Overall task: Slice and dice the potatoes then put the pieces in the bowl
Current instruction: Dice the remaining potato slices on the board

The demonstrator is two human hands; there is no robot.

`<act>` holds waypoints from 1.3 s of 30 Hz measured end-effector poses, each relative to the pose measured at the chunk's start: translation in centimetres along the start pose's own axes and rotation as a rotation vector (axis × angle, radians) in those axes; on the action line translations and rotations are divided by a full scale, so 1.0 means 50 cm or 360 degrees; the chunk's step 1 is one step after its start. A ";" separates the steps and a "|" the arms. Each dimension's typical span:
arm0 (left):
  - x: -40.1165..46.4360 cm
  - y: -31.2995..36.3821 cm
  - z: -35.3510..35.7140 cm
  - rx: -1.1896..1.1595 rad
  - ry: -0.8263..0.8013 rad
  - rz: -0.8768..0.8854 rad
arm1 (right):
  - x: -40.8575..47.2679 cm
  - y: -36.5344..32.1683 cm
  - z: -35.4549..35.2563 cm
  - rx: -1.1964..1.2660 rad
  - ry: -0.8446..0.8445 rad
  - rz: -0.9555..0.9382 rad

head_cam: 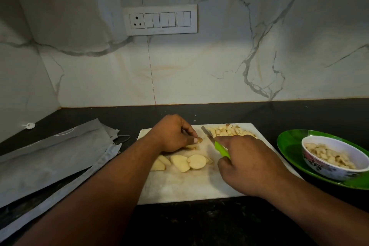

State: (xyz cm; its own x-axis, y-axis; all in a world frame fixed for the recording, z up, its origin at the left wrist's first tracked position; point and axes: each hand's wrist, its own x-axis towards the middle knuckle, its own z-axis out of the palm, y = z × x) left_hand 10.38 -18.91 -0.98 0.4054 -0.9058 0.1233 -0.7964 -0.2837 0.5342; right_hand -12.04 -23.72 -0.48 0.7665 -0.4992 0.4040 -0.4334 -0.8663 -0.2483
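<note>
Several potato slices lay on the white cutting board, near the person, with a heap of diced pieces at its far edge. The left hand pinched a small potato piece against the board. The right hand gripped a green-handled knife, blade just beside that piece. Dicing appeared under way. The next cut called for fingertips kept clear. The bowl, on a green plate, already held pieces.

Matt white plastic cutting board; glossy green plate; metal-bladed knife, green plastic handle; dark speckled stone counter; glossy veined marble wall.
</note>
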 end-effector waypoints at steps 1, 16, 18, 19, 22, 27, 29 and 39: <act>0.002 0.000 0.003 -0.0005 0.0018 -0.0006 | 0.001 0.001 0.002 0.0009 -0.0005 -0.0004; 0.022 0.010 0.020 -0.0080 0.0085 -0.0148 | -0.015 -0.015 -0.068 -0.0147 -0.0162 -0.0119; 0.020 0.007 0.018 -0.0096 0.0110 -0.0152 | -0.011 -0.013 -0.073 -0.0128 -0.0123 -0.0071; 0.020 0.006 0.016 -0.0107 0.0111 -0.0159 | -0.006 -0.012 -0.071 -0.0120 -0.0093 -0.0047; 0.022 -0.002 0.011 -0.0091 0.0059 -0.0164 | 0.008 -0.013 -0.049 -0.0109 -0.0024 -0.0041; 0.025 0.005 0.015 0.0026 0.0108 -0.0148 | 0.010 -0.024 -0.022 -0.0086 -0.0153 -0.0056; 0.026 0.010 0.018 0.0035 0.0135 -0.0172 | 0.002 -0.022 -0.029 -0.0087 -0.0169 -0.0101; 0.025 0.010 0.017 -0.0035 0.0128 -0.0203 | -0.016 -0.027 -0.082 -0.0028 -0.0056 -0.0119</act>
State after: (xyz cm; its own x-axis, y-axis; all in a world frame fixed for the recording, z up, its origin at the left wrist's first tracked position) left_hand 10.11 -20.46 -1.30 0.5380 -0.8344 0.1194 -0.7263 -0.3871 0.5680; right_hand -14.01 -22.21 3.11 0.8130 -0.4327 0.3896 -0.3824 -0.9014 -0.2032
